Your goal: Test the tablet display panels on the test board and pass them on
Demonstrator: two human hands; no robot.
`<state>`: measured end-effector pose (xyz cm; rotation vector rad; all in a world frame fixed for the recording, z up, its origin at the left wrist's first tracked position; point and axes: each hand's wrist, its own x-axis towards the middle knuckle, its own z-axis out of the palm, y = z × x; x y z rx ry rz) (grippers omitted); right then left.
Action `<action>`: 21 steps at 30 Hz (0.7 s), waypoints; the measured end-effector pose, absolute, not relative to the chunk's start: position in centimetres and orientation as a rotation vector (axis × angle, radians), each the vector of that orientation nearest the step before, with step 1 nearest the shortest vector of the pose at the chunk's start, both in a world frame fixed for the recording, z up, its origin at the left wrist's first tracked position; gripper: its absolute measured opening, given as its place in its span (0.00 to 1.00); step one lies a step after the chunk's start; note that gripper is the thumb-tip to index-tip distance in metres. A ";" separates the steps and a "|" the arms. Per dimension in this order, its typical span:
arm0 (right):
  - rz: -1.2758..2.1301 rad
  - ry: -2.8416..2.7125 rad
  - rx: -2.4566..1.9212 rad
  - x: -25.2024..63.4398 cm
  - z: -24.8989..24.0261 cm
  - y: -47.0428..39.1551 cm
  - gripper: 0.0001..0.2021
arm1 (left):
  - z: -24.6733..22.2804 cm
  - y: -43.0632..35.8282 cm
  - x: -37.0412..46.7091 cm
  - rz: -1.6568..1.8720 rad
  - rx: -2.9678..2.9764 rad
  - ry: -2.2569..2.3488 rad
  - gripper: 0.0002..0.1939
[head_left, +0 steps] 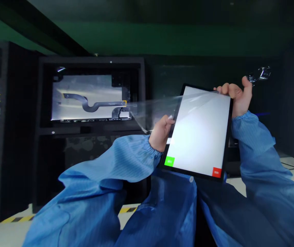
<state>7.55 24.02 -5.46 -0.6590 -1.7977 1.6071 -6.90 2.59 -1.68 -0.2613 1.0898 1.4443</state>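
A tablet (198, 132) tilts in front of me, its lit screen white with a green box and a red box at the lower corners. My right hand (239, 97) is closed around its upper right corner, thumb raised. A clear plastic film (153, 108) stretches from the tablet's upper part out past its left edge, loose on the left. At that left edge my left hand (161, 132) is closed in a pinch on the film. Whether those fingers also grip the tablet is hidden. A small white spot shows at the left thumb tip.
On the left, a black frame (91, 61) holds an opened device (85, 84) with a dark flex cable (92, 107). Another dark unit (15, 130) stands farther left. A shiny metal piece (263, 73) lies beyond my right hand. Yellow-black tape (20, 219) marks the floor.
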 end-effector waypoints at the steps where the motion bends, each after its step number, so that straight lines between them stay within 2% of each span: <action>1: 1.584 -1.769 -0.608 7.8 -5.4 24.4 0.30 | -1.7 2.6 -6.7 1.442 -0.272 1.114 0.04; 4: 1.503 -1.664 -0.509 8.7 -4.1 25.3 0.31 | -2.4 2.4 -6.3 1.485 -0.227 1.169 0.03; 7: 1.218 -1.632 -0.370 9.7 -1.3 24.0 0.29 | -3.1 2.1 -6.3 1.543 -0.126 1.229 0.04; 10: 0.788 -2.115 -0.277 10.5 1.2 19.7 0.14 | -2.9 2.1 -6.3 1.510 -0.083 1.206 0.02; 13: 0.433 -2.585 -0.298 10.8 1.3 15.0 0.31 | -2.3 2.3 -6.2 1.479 -0.067 1.181 0.04; 14: 0.345 -2.635 -0.299 10.9 0.7 13.8 0.33 | -2.1 2.4 -6.1 1.478 -0.057 1.176 0.04; 18: 0.177 -2.525 -0.208 11.3 -1.6 11.7 0.22 | -2.6 2.4 -6.2 1.533 0.010 1.231 0.07; 21: 0.196 -2.426 -0.203 12.4 -1.5 11.8 0.19 | -3.6 2.2 -6.4 1.607 0.061 1.310 0.07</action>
